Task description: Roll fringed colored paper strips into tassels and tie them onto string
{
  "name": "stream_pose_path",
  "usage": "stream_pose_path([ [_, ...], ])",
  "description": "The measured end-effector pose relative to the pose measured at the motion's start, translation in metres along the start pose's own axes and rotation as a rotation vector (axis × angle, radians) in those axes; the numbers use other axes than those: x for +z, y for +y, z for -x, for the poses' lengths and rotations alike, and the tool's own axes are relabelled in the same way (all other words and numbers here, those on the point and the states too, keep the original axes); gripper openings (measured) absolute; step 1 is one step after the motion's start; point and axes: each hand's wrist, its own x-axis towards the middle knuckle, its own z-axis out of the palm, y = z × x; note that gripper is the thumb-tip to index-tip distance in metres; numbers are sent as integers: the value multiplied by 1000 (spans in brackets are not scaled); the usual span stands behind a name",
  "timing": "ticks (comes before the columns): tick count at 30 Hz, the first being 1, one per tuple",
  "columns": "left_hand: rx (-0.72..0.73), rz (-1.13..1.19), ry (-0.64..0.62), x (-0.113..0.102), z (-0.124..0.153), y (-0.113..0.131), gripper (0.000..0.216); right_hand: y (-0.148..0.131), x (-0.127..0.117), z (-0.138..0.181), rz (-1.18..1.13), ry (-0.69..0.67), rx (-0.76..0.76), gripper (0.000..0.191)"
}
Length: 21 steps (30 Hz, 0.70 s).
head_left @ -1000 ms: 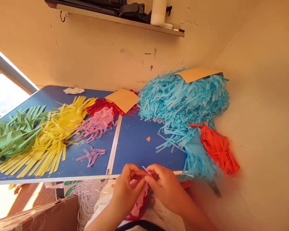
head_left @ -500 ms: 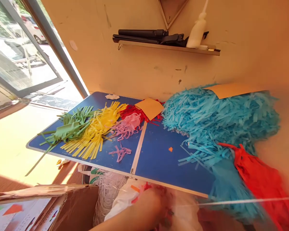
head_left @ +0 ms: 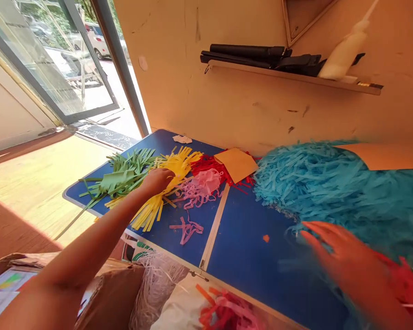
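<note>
My left hand [head_left: 160, 179] rests low over the yellow shredded paper strips [head_left: 149, 213], fingers stretched and slightly bent, fingertips partly hidden. Green strips [head_left: 119, 181] lie to its left. On its right are pink strips [head_left: 206, 182] and red strips [head_left: 206, 165], with an orange paper card [head_left: 237, 165] on the red. Slightly blurred, my right hand [head_left: 347, 261] hovers at the near edge of a large heap of light blue strips [head_left: 306, 183], thumb and fingers apart. Red tissue-like material [head_left: 408, 279] shows beside that wrist.
The blue folding table [head_left: 241, 238] stands against the wall. Under its front edge is a whitish bag [head_left: 179, 305] with pink and red strips [head_left: 229, 311]. A cardboard box [head_left: 113, 298] stands at lower left. A wall shelf [head_left: 292, 78] holds black items and a bottle [head_left: 346, 52].
My view has swung left. An arm was down at the bag below the table edge; now my left hand is over the yellow strips and my right hand is beside the blue heap.
</note>
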Motion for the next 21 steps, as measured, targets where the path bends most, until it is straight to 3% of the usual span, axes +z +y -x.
stream_pose_path([
  [2,-33,-43,-27,5,-8,-28,38,-34,43,-32,-100,-94,-148,30],
  [4,-58,-81,-30,16,-2,-41,45,-73,91,-69,-198,-202,-230,26],
  [8,-123,-131,27,40,21,-45,59,-148,182,-144,-303,-385,-359,26],
  [10,-168,-146,66,48,28,-44,64,-176,222,-176,-341,-547,-484,31],
  [13,-199,-159,115,53,33,-45,65,-202,271,-211,-313,-672,-431,27],
  [15,-190,-152,120,55,35,-48,65,-206,293,-230,-309,-672,-343,23],
  [21,-103,-148,167,55,43,-52,68,-165,324,-273,-317,-522,154,40],
])
